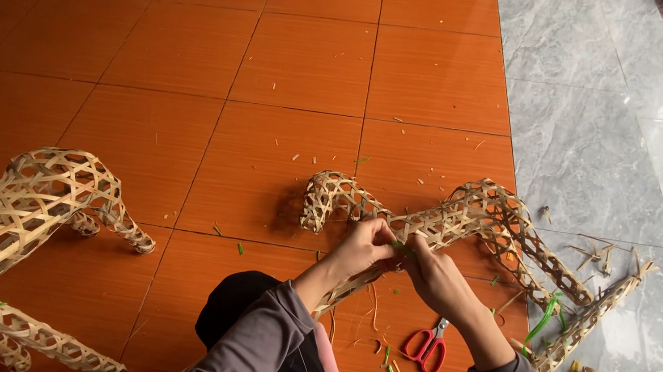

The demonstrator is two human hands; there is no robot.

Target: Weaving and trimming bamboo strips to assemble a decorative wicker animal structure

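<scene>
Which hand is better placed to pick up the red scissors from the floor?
The right hand, probably. It works at the woven bamboo figure directly above the red scissors, which lie beside the right forearm. The left hand sits farther away and would have to cross over.

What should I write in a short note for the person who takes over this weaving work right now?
Left hand: fingers closed on the woven bamboo animal frame at its neck.
Right hand: pinching a green strip at the same spot.
Red scissors lie on the orange tile floor below the hands, among green and bamboo scraps.
Done: a second woven animal stands at left.
Left: the strip at the neck is not yet finished; loose woven legs lie at right.
</scene>
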